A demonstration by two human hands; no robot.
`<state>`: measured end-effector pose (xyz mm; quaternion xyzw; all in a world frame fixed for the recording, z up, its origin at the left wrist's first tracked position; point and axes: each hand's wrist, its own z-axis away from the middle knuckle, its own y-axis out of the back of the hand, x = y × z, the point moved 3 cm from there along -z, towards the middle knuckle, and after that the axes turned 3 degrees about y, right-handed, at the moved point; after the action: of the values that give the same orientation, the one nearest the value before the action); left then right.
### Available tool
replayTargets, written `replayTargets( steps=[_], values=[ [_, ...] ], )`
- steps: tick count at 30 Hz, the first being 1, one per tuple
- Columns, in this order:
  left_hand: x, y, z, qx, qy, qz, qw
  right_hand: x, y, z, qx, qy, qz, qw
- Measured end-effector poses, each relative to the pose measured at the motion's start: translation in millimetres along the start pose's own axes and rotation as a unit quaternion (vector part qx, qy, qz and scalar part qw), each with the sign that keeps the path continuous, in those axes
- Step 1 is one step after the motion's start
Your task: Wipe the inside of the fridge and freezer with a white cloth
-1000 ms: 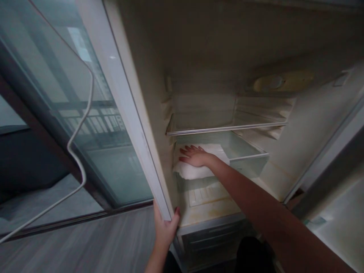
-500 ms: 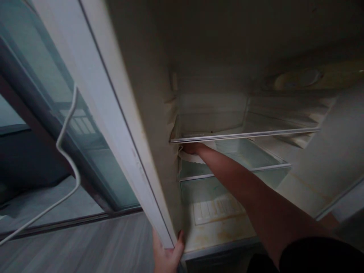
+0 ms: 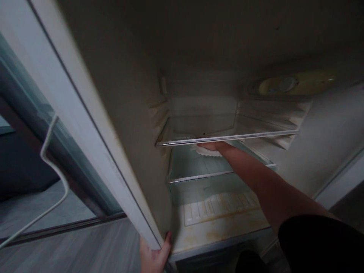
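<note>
My right hand reaches into an open refrigerator and presses a white cloth against the lower glass shelf. The upper glass shelf sits just above that hand, and its front edge covers part of the fingers. Low at the front, my left hand is wrapped round the bottom corner of the refrigerator's left side wall, thumb on the inner side. Yellowish stains mark the refrigerator floor.
A yellowed control panel with a dial is fixed on the upper right inner wall. Outside on the left, a white cord hangs before a sliding glass door. Grey wood-look flooring lies below.
My right hand has slid the cloth rightward along the lower shelf, away from its left end. My left hand keeps its grip on the corner. The view has shifted a little.
</note>
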<state>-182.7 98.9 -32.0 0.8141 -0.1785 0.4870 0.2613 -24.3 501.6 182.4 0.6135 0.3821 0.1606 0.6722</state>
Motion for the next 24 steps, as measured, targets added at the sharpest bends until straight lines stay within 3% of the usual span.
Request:
replayTargets(
  steps=[5, 11, 18, 24],
  values=[
    [15.5, -1.9, -4.2, 0.024, -0.022, 0.027, 0.999, 50.8, 21.7, 44.3, 0.001, -0.134, 0.041, 0.990],
    [23.4, -3.6, -7.4, 0.001, -0.011, 0.040, 0.999, 51.8, 23.3, 82.8, -0.001, -0.234, 0.093, 0.968],
    [38.8, -5.4, -9.0, -0.003, -0.038, 0.052, 0.998, 53.5, 17.5, 86.6, 0.010, -0.225, 0.087, 0.970],
    [31.7, -6.1, -10.8, 0.015, -0.022, 0.057, 0.998, 62.2, 11.8, 80.8, 0.023, -0.226, 0.081, 0.970]
  ],
)
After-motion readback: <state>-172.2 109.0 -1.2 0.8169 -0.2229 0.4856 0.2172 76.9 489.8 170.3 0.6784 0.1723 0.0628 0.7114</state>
